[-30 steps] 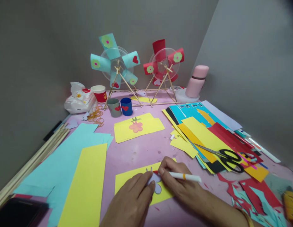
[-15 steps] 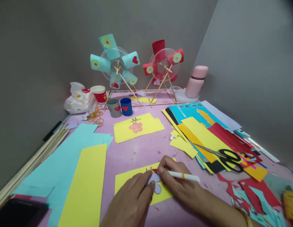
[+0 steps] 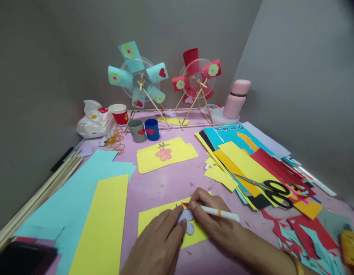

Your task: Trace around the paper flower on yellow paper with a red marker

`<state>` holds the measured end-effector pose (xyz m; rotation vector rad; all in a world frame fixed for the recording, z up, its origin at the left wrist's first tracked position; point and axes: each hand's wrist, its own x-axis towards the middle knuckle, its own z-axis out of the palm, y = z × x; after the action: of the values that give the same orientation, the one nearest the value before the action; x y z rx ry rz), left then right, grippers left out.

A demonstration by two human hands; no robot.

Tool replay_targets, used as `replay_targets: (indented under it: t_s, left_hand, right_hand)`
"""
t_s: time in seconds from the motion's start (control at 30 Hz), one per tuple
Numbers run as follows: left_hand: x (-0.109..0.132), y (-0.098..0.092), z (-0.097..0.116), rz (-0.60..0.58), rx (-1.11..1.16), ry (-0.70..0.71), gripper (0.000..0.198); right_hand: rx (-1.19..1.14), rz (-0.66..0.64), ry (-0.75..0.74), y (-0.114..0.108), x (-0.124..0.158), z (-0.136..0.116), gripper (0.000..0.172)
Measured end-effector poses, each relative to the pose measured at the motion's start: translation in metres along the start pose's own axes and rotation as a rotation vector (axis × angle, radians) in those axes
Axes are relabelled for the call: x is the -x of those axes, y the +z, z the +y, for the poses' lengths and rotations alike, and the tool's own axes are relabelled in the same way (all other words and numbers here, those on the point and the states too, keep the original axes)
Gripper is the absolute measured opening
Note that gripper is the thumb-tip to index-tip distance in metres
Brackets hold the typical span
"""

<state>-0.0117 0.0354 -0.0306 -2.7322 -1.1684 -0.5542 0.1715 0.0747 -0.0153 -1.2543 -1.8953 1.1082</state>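
Observation:
A small lilac paper cutout point(image 3: 189, 228), rounded like petals or wings, lies on a yellow card point(image 3: 145, 219) near the table's front. My left hand point(image 3: 161, 240) presses the cutout down with thumb and forefinger, covering part of it and the card's left side. Pinched in my right hand point(image 3: 209, 215) is a white marker point(image 3: 224, 214) with an orange band; its red tip is at the cutout's upper edge, beside two thin prongs. Beyond my hands, more yellow cards point(image 3: 182, 154) lie with a pink flower-like drawing point(image 3: 163, 154) on top.
Scissors point(image 3: 264, 186) rest on stacked coloured paper point(image 3: 234, 152) at right, with red and blue scraps point(image 3: 305, 233) nearer. Blue sheets point(image 3: 79, 187), wooden sticks point(image 3: 51, 183) and a phone point(image 3: 25, 256) lie left. Two stick-framed paper wheels point(image 3: 141, 82), small cups point(image 3: 152, 130) and a pink flask point(image 3: 237, 99) stand behind.
The marker tip has shifted slightly left along the cutout's upper edge. My left hand keeps its place on the cutout; the whole view has drifted very slightly.

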Motion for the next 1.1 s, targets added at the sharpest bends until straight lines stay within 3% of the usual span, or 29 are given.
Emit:
replay_targets:
  t_s: [0.87, 1.1]
  left_hand:
    - [-0.002, 0.0008, -0.0002, -0.076, 0.01, -0.019, 0.038]
    - [-0.0072, -0.0035, 0.0048, -0.091, -0.008, -0.039, 0.036]
  right_hand:
    - [-0.026, 0.032, 0.022, -0.0008, 0.0001, -0.0011, 0.017]
    - [-0.316, 0.097, 0.08, 0.0046, -0.0038, 0.0082, 0.003]
